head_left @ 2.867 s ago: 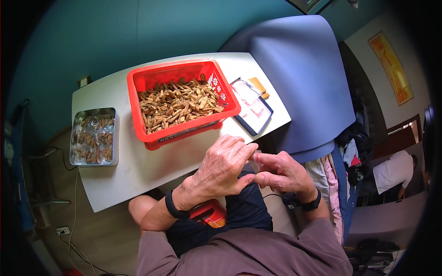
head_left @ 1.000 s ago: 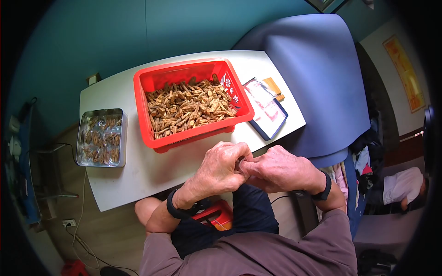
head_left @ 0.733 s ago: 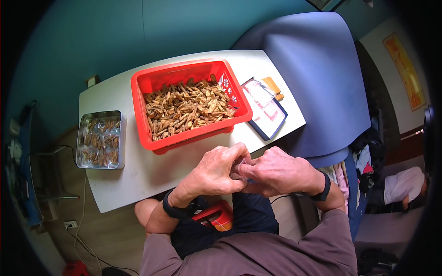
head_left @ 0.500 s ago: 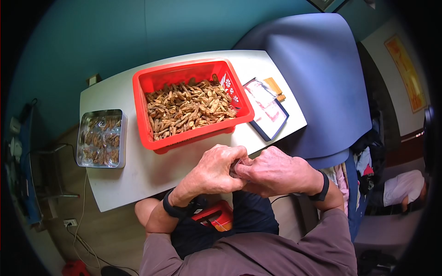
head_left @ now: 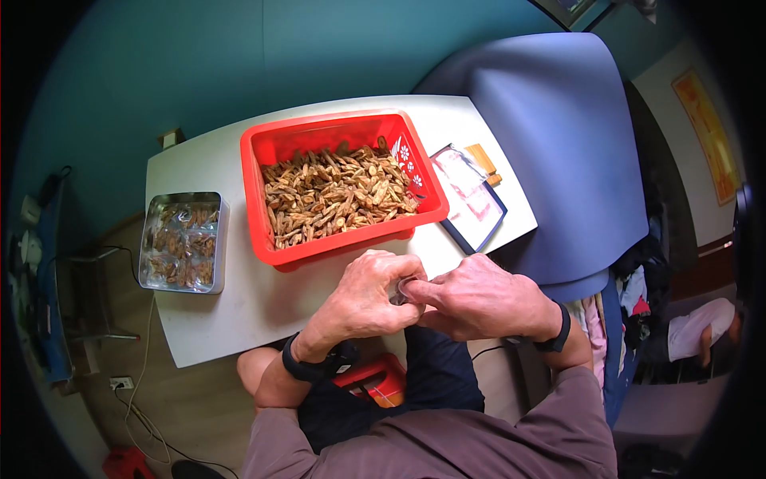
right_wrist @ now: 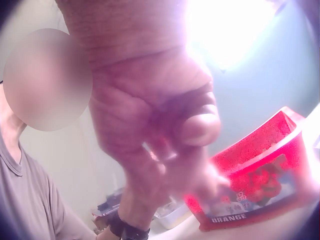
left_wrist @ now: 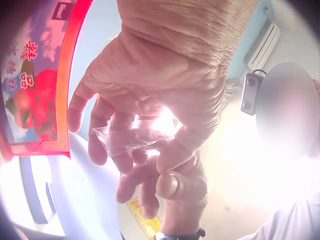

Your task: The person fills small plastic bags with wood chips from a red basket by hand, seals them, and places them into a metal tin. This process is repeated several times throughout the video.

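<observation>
A small clear bag (left_wrist: 120, 142), held near the red basket (head_left: 351, 240).
The left hand (head_left: 369, 295) pinches it with thumb and fingers. The right hand (head_left: 491, 299) has blurry, partly hidden fingertips; I cannot tell its grip.

Red plastic basket (right_wrist: 262, 145), outer wall: carrying a printed label (left_wrist: 45, 75). Right wrist view: "ORANGE" (right_wrist: 229, 218) is running in pale capitals along the label's lower edge; above it the character 品 is showing, with smaller pale characters blurring below that. Left wrist view: 精 (left_wrist: 31, 48) is standing over 品 (left_wrist: 26, 80), both in large red characters with white outlines, beside printed fruit. Smaller pale characters are running at their left, too faint for sure reading. Dark printed patch (left_wrist: 62, 11): bearing light lettering, illegible.
</observation>
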{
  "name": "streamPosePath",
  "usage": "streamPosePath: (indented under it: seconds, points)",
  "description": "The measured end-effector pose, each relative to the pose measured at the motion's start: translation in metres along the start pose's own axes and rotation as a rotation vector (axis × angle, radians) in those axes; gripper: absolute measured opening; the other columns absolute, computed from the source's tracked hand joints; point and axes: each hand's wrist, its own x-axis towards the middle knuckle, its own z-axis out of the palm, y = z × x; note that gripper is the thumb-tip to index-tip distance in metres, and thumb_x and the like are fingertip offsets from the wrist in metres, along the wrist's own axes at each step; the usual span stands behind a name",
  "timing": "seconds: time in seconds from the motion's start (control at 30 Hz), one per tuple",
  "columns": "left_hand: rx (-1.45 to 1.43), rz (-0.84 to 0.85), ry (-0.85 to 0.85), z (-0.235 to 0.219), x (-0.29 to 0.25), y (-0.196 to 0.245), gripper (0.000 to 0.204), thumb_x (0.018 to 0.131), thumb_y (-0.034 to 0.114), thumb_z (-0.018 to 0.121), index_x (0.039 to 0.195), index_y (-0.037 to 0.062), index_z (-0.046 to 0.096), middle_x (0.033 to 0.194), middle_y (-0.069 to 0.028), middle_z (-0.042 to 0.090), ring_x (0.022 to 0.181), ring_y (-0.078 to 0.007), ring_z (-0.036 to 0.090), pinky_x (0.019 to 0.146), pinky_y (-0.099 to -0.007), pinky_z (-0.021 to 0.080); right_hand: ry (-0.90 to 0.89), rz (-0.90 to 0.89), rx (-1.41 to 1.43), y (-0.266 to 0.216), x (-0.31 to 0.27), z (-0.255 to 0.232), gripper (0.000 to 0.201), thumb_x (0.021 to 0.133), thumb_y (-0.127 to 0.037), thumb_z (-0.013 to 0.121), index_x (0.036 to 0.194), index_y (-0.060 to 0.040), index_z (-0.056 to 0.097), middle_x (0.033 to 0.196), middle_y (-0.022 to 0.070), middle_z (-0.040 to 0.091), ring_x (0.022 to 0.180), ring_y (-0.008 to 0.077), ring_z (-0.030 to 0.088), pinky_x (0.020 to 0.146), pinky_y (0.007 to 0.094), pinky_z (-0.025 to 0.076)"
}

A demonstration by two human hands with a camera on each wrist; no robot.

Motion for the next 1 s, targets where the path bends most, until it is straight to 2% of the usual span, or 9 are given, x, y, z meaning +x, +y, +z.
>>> streamPosePath:
  seconds: [0.17,0.23,0.37,0.47,0.67,0.83,0.9,0.97,1.0]
  points:
    - [-0.083,-0.048,0.054,-0.010,-0.002,0.003,0.025,0.067,0.012,0.072,0.088,0.0017,0.066,0.080,-0.0099,0.065,0.081,-0.0209,0.064,0.075,-0.0332,0.048,0.105,-0.001,0.025,0.001,-0.002,-0.004,0.030,0.087,-0.020,0.068,0.111,-0.0077,0.055,0.058,0.0119,0.057,0.053,0.0341,0.061,0.049,0.0464,0.042]
    - [-0.147,-0.027,0.106,-0.017,-0.005,0.003,0.024,0.068,0.009,0.074,0.089,0.0019,0.066,0.081,-0.0079,0.065,0.080,-0.0187,0.063,0.075,-0.0316,0.048,0.272,-0.054,0.074,0.004,-0.002,-0.005,0.043,0.085,-0.018,0.071,0.125,-0.0089,0.058,0.062,0.0103,0.062,0.054,0.0313,0.063,0.050,0.0426,0.046]
    - [-0.082,-0.015,0.192,-0.040,-0.014,0.005,0.021,0.070,0.006,0.074,0.089,0.0024,0.066,0.084,-0.0056,0.065,0.082,-0.0170,0.063,0.076,-0.0300,0.048,0.492,-0.119,0.221,0.012,0.009,-0.001,0.047,0.081,-0.009,0.074,0.127,-0.0065,0.062,0.068,0.0096,0.067,0.057,0.0268,0.066,0.053,0.0361,0.051]
    - [-0.080,-0.026,0.429,-0.065,-0.025,0.007,0.017,0.071,0.006,0.076,0.085,0.0069,0.065,0.079,-0.0028,0.065,0.080,-0.0160,0.063,0.071,-0.0295,0.046,0.694,-0.182,0.379,0.018,0.027,-0.006,0.035,0.076,0.005,0.073,0.111,-0.0001,0.071,0.071,0.0101,0.069,0.061,0.0226,0.070,0.057,0.0309,0.054]
    - [-0.155,-0.013,0.820,-0.100,-0.045,-0.001,0.021,0.068,0.001,0.072,0.087,0.0028,0.063,0.081,-0.0059,0.065,0.086,-0.0184,0.063,0.088,-0.0335,0.048,0.521,-0.170,0.226,0.041,0.094,-0.019,0.019,0.082,-0.007,0.071,0.100,-0.0038,0.069,0.073,0.0120,0.068,0.066,0.0304,0.068,0.057,0.0392,0.053]
    - [-0.110,-0.017,0.906,-0.110,-0.046,-0.013,0.023,0.066,0.002,0.071,0.087,0.0018,0.063,0.082,-0.0075,0.066,0.090,-0.0226,0.064,0.095,-0.0384,0.047,0.328,-0.147,0.119,0.067,0.144,-0.009,0.024,0.080,-0.004,0.070,0.104,-0.0035,0.069,0.081,0.0123,0.069,0.072,0.0316,0.068,0.061,0.0399,0.053]
    - [-0.106,-0.023,0.965,-0.114,-0.048,-0.020,0.024,0.066,0.003,0.071,0.088,0.0019,0.063,0.083,-0.0084,0.066,0.091,-0.0242,0.063,0.097,-0.0405,0.045,0.119,-0.058,-0.048,0.074,0.156,-0.007,0.024,0.081,-0.006,0.069,0.105,-0.0034,0.068,0.083,0.0132,0.067,0.075,0.0342,0.067,0.063,0.0429,0.052]
    - [-0.106,-0.019,0.979,-0.118,-0.053,-0.030,0.027,0.065,0.005,0.072,0.091,0.0017,0.063,0.083,-0.0088,0.066,0.091,-0.0247,0.063,0.098,-0.0421,0.045,0.136,-0.087,-0.023,0.084,0.166,0.001,0.023,0.083,-0.008,0.069,0.105,-0.0030,0.067,0.082,0.0138,0.067,0.074,0.0346,0.066,0.062,0.0441,0.051]
    - [-0.123,-0.005,1.003,-0.120,-0.055,-0.032,0.028,0.066,0.005,0.072,0.093,0.0017,0.063,0.083,-0.0088,0.065,0.091,-0.0242,0.063,0.098,-0.0422,0.045,0.165,-0.090,-0.006,0.087,0.171,0.003,0.014,0.080,-0.006,0.066,0.093,-0.0032,0.063,0.074,0.0146,0.064,0.071,0.0358,0.065,0.060,0.0462,0.049]
